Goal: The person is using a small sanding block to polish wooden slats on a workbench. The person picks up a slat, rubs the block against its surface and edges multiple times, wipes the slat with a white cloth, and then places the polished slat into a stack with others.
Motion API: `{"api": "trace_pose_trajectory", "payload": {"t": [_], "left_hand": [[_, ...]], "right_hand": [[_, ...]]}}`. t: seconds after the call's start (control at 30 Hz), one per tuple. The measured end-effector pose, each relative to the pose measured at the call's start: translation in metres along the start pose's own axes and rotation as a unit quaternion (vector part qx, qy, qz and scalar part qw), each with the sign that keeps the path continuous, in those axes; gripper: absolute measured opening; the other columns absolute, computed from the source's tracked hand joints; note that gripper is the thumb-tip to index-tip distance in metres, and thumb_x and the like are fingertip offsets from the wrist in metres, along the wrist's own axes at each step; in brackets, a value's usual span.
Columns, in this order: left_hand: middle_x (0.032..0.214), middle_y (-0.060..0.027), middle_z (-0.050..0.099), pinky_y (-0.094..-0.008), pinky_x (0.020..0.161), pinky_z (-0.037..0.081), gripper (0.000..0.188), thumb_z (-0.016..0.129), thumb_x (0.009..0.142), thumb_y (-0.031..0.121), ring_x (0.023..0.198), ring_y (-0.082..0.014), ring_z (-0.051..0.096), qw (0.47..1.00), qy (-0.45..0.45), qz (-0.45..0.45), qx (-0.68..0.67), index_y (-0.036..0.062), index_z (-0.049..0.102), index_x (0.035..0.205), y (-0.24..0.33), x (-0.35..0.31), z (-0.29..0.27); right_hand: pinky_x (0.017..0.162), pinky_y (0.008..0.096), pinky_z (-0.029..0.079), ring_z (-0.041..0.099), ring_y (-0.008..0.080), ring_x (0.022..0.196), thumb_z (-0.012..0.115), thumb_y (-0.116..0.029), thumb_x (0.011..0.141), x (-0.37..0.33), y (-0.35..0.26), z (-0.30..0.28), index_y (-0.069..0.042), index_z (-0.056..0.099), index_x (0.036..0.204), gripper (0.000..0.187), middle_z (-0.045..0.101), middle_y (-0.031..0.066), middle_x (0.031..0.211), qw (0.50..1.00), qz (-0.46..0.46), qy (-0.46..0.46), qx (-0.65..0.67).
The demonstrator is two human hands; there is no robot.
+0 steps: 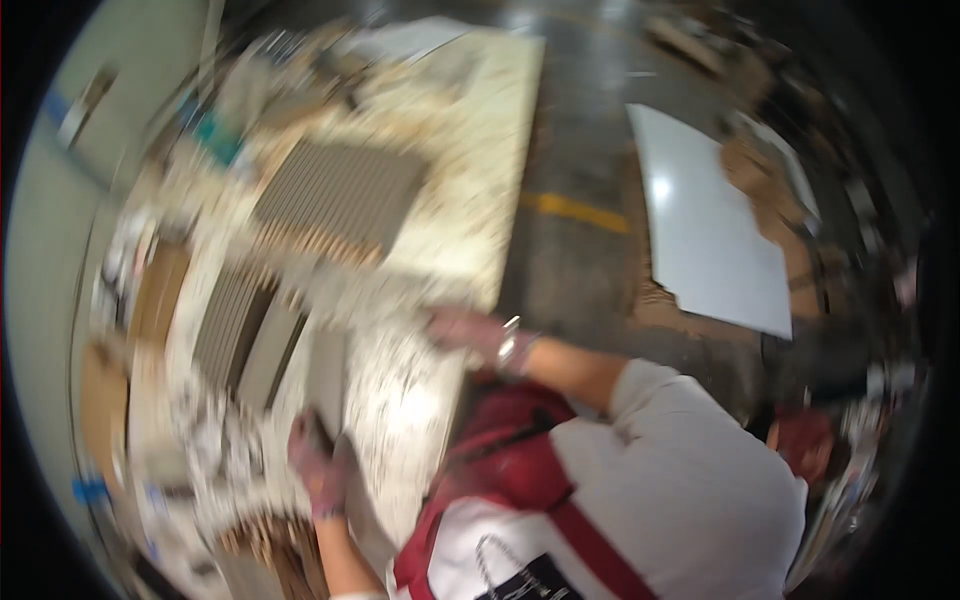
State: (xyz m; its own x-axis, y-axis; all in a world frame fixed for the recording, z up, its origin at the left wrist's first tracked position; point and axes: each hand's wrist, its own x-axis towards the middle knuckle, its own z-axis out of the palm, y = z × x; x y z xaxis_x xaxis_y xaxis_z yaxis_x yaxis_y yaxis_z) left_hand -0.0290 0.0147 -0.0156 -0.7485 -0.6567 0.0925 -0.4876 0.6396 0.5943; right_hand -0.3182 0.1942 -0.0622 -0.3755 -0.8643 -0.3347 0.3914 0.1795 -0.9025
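My left hand (322,470), in a pinkish work glove, is at the lower left of the table, its thumb and fingers around the near end of a flat grey-brown strip (326,368). Motion blurs that grip. My right hand (468,331), gloved too and with a shiny band at the wrist, reaches over the table's right side. Its fingers point left, stretched out and smeared, and I see nothing in them. Left of the strip lie several similar grey-brown strips (236,325) side by side. Farther back is a wide row of them (340,190).
The pale, scuffed table (480,150) has clutter along its left and far edges. Brown cardboard (160,290) stands at the left, with more pieces (270,550) at the lower left. Across a dark floor with a yellow line (580,212), a white sheet (705,220) lies on cardboard.
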Motion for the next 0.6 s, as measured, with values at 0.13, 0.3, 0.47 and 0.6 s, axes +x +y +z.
{"api": "trace_pose_trajectory", "payload": {"t": [0.13, 0.3, 0.47, 0.6], "left_hand": [[0.128, -0.0203, 0.052, -0.0503, 0.097, 0.038, 0.063, 0.079, 0.073, 0.032, 0.115, -0.0406, 0.05, 0.987, 0.069, 0.058, 0.132, 0.0023, 0.058, 0.125, 0.011, -0.019, 0.001], [0.142, -0.0216, 0.047, -0.053, 0.112, 0.028, 0.069, 0.07, 0.083, 0.037, 0.133, -0.0402, 0.041, 0.983, 0.044, 0.029, 0.178, 0.005, 0.048, 0.14, 0.019, -0.006, 0.037], [0.141, -0.0196, 0.049, -0.0544, 0.11, 0.03, 0.07, 0.069, 0.083, 0.042, 0.132, -0.0386, 0.043, 0.976, 0.042, 0.05, 0.209, 0.0063, 0.05, 0.139, 0.013, -0.002, 0.049], [0.141, -0.0185, 0.049, -0.0549, 0.11, 0.031, 0.069, 0.07, 0.083, 0.041, 0.131, -0.0385, 0.044, 0.977, 0.054, 0.047, 0.202, 0.0078, 0.05, 0.14, 0.013, -0.001, 0.05]], "right_hand": [[0.082, 0.0281, 0.049, 0.059, 0.0136, 0.093, 0.061, -0.032, 0.094, -0.002, -0.02, -0.006, 0.0, 0.046, 0.141, 0.059, 0.061, 0.0078, 0.115, 0.991, -0.045, 0.026, -0.121], [0.09, 0.0333, 0.049, 0.063, 0.0226, 0.102, 0.062, -0.037, 0.093, 0.031, -0.042, 0.044, -0.001, 0.05, 0.136, 0.057, 0.064, 0.0148, 0.118, 0.947, -0.128, -0.019, -0.293], [0.093, 0.0406, 0.05, 0.062, 0.0375, 0.106, 0.062, -0.034, 0.09, 0.066, -0.035, 0.077, -0.007, 0.056, 0.129, 0.048, 0.063, 0.0208, 0.119, 0.87, -0.186, -0.037, -0.455], [0.095, 0.0427, 0.048, 0.059, 0.0405, 0.11, 0.062, -0.028, 0.09, 0.05, -0.039, 0.08, -0.003, 0.054, 0.131, 0.049, 0.06, 0.0236, 0.122, 0.824, -0.15, -0.043, -0.545]]}}
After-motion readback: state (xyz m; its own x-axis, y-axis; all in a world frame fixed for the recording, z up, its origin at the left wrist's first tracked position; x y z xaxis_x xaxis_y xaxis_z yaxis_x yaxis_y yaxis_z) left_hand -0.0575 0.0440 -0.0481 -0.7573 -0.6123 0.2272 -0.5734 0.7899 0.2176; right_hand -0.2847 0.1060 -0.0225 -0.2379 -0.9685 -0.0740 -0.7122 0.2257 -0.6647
